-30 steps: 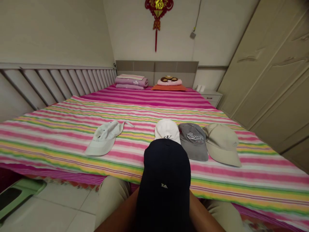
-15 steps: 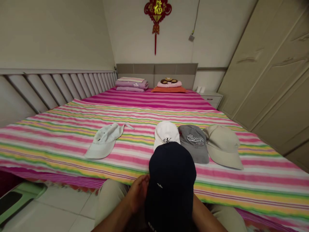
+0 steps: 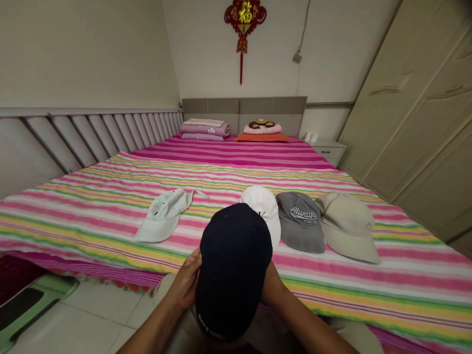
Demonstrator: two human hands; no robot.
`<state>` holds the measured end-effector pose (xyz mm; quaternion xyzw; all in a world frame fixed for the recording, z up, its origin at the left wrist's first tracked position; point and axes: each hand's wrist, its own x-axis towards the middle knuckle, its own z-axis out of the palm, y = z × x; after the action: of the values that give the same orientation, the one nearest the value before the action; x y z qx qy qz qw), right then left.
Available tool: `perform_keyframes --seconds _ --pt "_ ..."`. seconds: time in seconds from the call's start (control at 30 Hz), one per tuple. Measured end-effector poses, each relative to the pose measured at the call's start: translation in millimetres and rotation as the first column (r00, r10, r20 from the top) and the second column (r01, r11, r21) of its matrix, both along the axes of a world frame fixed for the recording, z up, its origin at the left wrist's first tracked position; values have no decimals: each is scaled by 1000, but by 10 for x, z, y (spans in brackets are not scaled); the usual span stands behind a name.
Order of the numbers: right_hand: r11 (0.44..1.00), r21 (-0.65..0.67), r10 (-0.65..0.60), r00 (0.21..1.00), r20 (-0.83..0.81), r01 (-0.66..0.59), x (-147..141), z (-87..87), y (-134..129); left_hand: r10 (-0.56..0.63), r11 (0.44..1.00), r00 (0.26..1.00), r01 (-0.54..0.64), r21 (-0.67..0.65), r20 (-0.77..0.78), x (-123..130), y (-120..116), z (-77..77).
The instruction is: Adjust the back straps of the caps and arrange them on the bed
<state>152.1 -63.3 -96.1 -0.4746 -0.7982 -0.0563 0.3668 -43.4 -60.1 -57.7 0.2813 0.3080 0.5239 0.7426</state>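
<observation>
A dark navy baseball cap (image 3: 234, 265) is held up in front of me at the near edge of the bed, its brim toward me. My left hand (image 3: 189, 280) grips its left side, fingers closed on the edge. On the other side my right hand (image 3: 272, 285) holds the cap, with its fingers mostly hidden behind it. Past the navy cap lie a white cap (image 3: 267, 201), partly covered, a grey cap (image 3: 300, 221) with "Always" lettering and a beige cap (image 3: 348, 223), side by side. Farther left rests a pale mint cap (image 3: 164, 216) with its strap stretched out.
A striped sheet (image 3: 110, 221) covers the bed. Folded purple bedding (image 3: 204, 130) and a pink folded item (image 3: 262, 129) sit by the headboard (image 3: 273, 105). A railing (image 3: 110, 132) runs along the left; a green stool (image 3: 44, 300) stands on the floor at lower left.
The navy cap has moved left and slightly up with both hands, uncovering more of the white cap. My left hand now grips its side more firmly. The view has shifted slightly.
</observation>
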Motion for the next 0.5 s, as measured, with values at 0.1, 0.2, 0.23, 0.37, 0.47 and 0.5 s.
perform_keyframes --seconds 0.1,0.2,0.23,0.37,0.47,0.5 --pt "999 -13 -40 991 126 42 264 -75 -78 33 998 998 -31 47 -45 -159 227 18" --pt "984 -17 -171 971 170 177 541 -175 -125 62 994 997 -58 93 -45 -234 503 22" --pt "975 -17 -214 962 172 220 609 -207 -128 79 992 996 -75 98 -36 -239 606 22" --pt "950 -18 -305 936 173 313 720 -291 -109 158 986 987 -156 64 -25 -197 1063 23" --pt "946 -21 -315 932 178 324 707 -308 -102 199 979 980 -198 47 -28 -134 1404 19" --pt "945 -22 -316 932 177 325 701 -308 -103 209 977 977 -207 43 -33 -112 1507 13"
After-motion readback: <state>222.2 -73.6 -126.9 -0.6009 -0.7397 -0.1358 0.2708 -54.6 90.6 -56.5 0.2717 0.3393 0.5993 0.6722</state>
